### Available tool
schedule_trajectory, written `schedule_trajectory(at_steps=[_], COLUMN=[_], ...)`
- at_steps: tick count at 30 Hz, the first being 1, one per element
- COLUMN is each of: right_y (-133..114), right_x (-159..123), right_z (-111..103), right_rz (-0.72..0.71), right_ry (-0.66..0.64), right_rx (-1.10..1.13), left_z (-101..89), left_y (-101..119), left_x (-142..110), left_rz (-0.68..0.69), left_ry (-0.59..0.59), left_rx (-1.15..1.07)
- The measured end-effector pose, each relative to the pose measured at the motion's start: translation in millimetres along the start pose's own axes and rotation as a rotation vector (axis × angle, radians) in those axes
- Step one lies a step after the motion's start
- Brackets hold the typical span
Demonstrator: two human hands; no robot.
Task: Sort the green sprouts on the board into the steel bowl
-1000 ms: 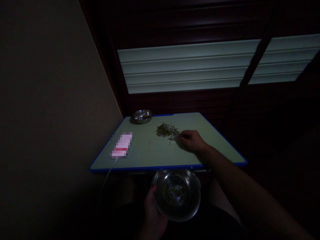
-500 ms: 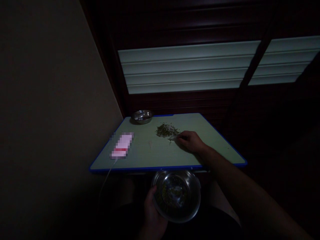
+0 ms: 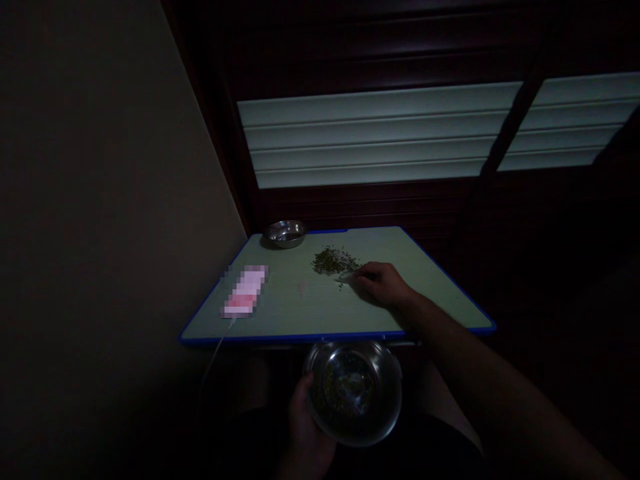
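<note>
The table [image 3: 280, 310] has a pale green top and a blue edge. A small shiny bowl [image 3: 285, 235] sits at the far left corner. A lit-up phone [image 3: 245, 291] lies near the left side, with a white cord [image 3: 217, 348] going over the front edge. A pile of little green bits [image 3: 331, 261] lies near the far middle, with a few bits loose around it.

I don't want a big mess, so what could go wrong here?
The loose pile of small greenish grains could scatter if the right hand bumps it. Only the left hand is on the big, round, silver metal bowl below the blue-edged, pale green table, so that might tip and spill.
</note>
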State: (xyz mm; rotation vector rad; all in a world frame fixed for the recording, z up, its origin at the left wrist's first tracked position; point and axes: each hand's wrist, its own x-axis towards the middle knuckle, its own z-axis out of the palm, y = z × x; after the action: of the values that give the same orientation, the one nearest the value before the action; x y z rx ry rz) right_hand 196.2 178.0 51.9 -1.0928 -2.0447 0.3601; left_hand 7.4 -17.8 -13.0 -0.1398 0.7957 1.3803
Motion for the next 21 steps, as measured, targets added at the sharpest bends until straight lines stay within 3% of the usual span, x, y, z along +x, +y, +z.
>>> schedule_trajectory(at_steps=[21], right_y=[-4.1], right_x=[-0.3], right_z=[-0.6], right_rz=[0.036], right_ry=[-0.048], right_rx=[0.05], left_z=[-2.0], left_y=[-1.5], left_x=[3.1], left_rz=[-0.018], left_ry=[-0.015], left_rx=[-0.003])
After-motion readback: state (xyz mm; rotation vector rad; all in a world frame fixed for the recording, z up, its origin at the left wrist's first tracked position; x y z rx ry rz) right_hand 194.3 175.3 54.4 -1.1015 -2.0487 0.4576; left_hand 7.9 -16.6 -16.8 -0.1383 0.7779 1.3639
